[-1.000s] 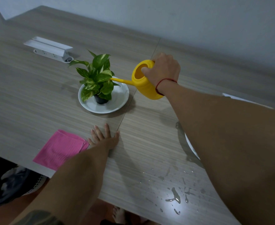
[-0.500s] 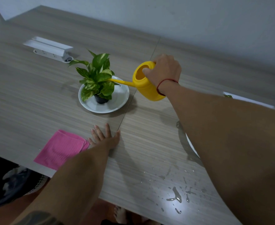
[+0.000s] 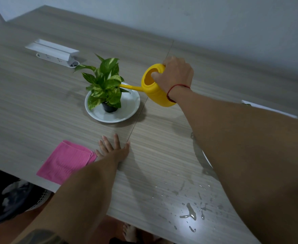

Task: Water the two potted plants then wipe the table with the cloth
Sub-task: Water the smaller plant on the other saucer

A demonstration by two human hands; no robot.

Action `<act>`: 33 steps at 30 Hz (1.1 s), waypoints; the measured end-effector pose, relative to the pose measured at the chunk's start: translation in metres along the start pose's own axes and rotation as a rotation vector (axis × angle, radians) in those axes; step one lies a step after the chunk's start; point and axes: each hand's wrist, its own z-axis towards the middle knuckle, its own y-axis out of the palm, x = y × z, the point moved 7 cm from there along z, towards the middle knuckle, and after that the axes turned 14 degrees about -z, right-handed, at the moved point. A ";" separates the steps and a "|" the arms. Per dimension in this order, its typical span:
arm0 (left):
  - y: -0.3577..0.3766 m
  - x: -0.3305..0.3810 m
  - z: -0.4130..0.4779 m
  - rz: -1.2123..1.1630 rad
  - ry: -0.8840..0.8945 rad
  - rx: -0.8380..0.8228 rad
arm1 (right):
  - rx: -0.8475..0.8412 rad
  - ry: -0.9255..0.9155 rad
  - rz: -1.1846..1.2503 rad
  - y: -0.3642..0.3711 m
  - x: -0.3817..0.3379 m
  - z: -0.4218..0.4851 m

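Observation:
My right hand [image 3: 175, 76] grips a yellow watering can [image 3: 153, 90], tilted left, its thin spout reaching into the leaves of a green potted plant [image 3: 104, 85]. The plant sits in a small black pot on a white plate [image 3: 128, 110]. My left hand [image 3: 114, 150] lies flat on the wooden table [image 3: 30, 106], fingers spread, right beside a folded pink cloth [image 3: 65, 161] near the front edge. The second plant is hidden behind my right forearm; only a sliver of its white plate [image 3: 207, 158] shows.
Water drops and a small puddle [image 3: 191, 211] lie on the table near the front edge. A white power strip with a raised lid [image 3: 55, 53] sits at the back left. A wall runs behind the table. A white flat item [image 3: 267, 108] peeks past my right arm.
The watering can stays tipped at the plant and dips very slightly lower. My left hand has not moved.

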 end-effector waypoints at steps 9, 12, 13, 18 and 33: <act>0.002 0.000 0.003 -0.027 -0.015 0.027 | -0.021 0.051 0.063 0.009 0.004 -0.005; 0.002 -0.001 0.002 -0.034 -0.019 0.041 | -0.021 0.107 0.117 0.018 0.007 -0.005; 0.003 -0.001 0.003 -0.029 -0.019 0.033 | -0.020 0.138 0.146 0.021 0.009 -0.006; 0.002 -0.001 0.004 -0.038 -0.040 0.050 | -0.091 0.350 0.350 0.049 0.029 -0.024; 0.001 -0.003 0.000 -0.006 0.139 0.197 | -0.207 0.815 0.719 0.131 0.080 -0.124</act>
